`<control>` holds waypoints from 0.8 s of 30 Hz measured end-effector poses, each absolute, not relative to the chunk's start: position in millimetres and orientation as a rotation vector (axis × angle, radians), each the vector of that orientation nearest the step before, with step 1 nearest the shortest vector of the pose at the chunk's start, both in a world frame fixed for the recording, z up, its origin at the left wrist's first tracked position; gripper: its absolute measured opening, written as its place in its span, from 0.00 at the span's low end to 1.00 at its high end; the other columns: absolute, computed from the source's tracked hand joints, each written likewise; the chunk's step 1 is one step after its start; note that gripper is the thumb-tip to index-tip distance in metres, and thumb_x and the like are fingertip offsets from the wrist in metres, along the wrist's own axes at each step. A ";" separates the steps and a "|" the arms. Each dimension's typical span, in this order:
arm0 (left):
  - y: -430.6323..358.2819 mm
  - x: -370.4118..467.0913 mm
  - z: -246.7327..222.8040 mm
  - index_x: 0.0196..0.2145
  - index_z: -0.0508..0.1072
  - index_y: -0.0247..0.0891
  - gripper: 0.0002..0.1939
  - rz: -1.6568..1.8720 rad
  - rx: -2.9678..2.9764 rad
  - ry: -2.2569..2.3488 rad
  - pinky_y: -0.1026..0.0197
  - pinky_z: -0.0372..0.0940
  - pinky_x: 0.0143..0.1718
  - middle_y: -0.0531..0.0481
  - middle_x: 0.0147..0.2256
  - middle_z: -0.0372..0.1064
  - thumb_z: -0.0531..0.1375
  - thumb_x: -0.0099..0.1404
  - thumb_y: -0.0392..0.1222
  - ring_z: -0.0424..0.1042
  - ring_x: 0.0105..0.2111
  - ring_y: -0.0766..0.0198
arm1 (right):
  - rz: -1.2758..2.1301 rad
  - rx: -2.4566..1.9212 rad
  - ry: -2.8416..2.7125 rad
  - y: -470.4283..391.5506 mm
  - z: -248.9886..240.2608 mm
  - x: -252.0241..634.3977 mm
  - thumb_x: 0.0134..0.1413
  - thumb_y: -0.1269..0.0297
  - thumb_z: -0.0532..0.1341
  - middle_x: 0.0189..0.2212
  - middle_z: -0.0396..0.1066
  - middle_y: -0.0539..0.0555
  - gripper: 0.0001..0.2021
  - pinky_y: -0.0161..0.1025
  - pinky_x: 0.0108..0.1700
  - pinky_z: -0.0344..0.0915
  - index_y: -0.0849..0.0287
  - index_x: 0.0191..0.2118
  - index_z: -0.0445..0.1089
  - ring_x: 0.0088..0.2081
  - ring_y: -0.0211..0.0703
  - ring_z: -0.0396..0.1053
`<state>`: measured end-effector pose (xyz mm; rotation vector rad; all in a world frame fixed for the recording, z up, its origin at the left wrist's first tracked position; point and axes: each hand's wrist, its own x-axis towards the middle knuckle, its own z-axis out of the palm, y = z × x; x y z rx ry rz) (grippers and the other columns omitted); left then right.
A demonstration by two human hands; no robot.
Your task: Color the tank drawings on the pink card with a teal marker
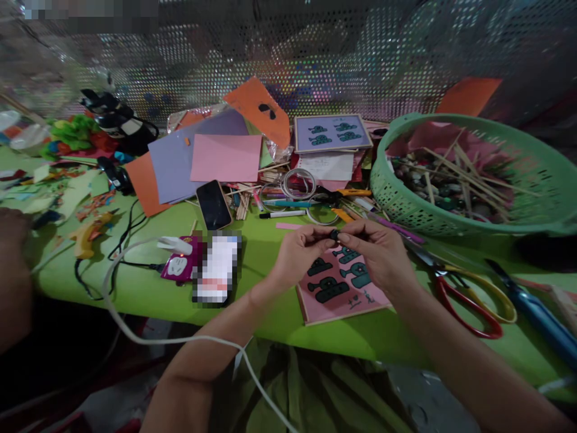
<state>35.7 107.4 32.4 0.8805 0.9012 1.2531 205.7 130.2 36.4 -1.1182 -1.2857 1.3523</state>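
Between the fingertips of my left hand (300,252) and my right hand (381,252) is a small dark piece (335,235), too small to name. Both hands are closed in a pinch around it, their fingertips nearly meeting. Just below them lies a pink board (336,310) with pale wooden edging. Several dark green tank shapes (331,290) with black outlines sit on the board, and black handwriting marks its lower right. My hands and wrists cover part of its upper and right side.
Right of my arm lie scissors (469,300) and a blue-handled tool (541,319). Behind stands a green basket (383,186) holding sticks. Left are a phone (213,205), a lit phone (219,270), a power strip (180,264) and a yellow glue gun (88,236). A white cable (180,341) crosses my left arm. Another person's arm (13,276) shows far left.
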 end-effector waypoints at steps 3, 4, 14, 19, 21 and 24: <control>107.5 36.3 30.2 0.38 0.82 0.38 0.17 1.259 0.881 0.902 0.55 0.73 0.50 0.48 0.38 0.82 0.77 0.53 0.48 0.80 0.39 0.62 | 1.349 -1.114 -1.295 129.7 35.6 206.4 0.48 0.51 0.77 0.29 0.79 0.51 0.13 0.44 0.38 0.72 0.53 0.32 0.80 0.34 0.46 0.75; 107.6 36.3 29.5 0.38 0.82 0.38 0.17 1.260 0.881 0.903 0.55 0.73 0.50 0.48 0.38 0.82 0.77 0.53 0.48 0.80 0.38 0.62 | 1.347 -1.113 -1.295 129.6 35.6 206.5 0.48 0.52 0.77 0.29 0.79 0.51 0.12 0.44 0.38 0.72 0.53 0.32 0.80 0.34 0.46 0.75; 108.3 35.0 32.3 0.37 0.82 0.37 0.19 1.256 0.868 0.896 0.56 0.74 0.47 0.48 0.35 0.82 0.78 0.51 0.49 0.80 0.36 0.63 | 1.348 -1.102 -1.269 129.9 39.6 204.7 0.48 0.54 0.77 0.28 0.78 0.50 0.10 0.44 0.38 0.69 0.53 0.30 0.80 0.33 0.45 0.73; 107.7 36.6 31.8 0.37 0.82 0.38 0.18 1.273 0.869 0.892 0.57 0.73 0.48 0.49 0.36 0.82 0.78 0.51 0.49 0.80 0.36 0.63 | 1.349 -1.104 -1.260 129.7 39.1 205.1 0.47 0.55 0.78 0.28 0.78 0.50 0.10 0.43 0.37 0.68 0.53 0.30 0.81 0.32 0.44 0.73; 107.7 36.9 31.0 0.37 0.82 0.38 0.18 1.278 0.870 0.893 0.57 0.73 0.48 0.49 0.35 0.81 0.77 0.52 0.48 0.80 0.36 0.63 | 1.329 -1.113 -1.276 129.7 38.7 205.8 0.47 0.55 0.77 0.28 0.78 0.50 0.10 0.43 0.37 0.68 0.53 0.30 0.81 0.33 0.44 0.72; 108.0 36.5 30.3 0.37 0.82 0.37 0.18 1.277 0.873 0.892 0.57 0.73 0.48 0.49 0.35 0.81 0.77 0.52 0.48 0.79 0.37 0.63 | 1.310 -1.124 -1.299 129.4 38.5 206.9 0.48 0.54 0.77 0.28 0.78 0.50 0.10 0.43 0.38 0.67 0.52 0.30 0.81 0.33 0.44 0.72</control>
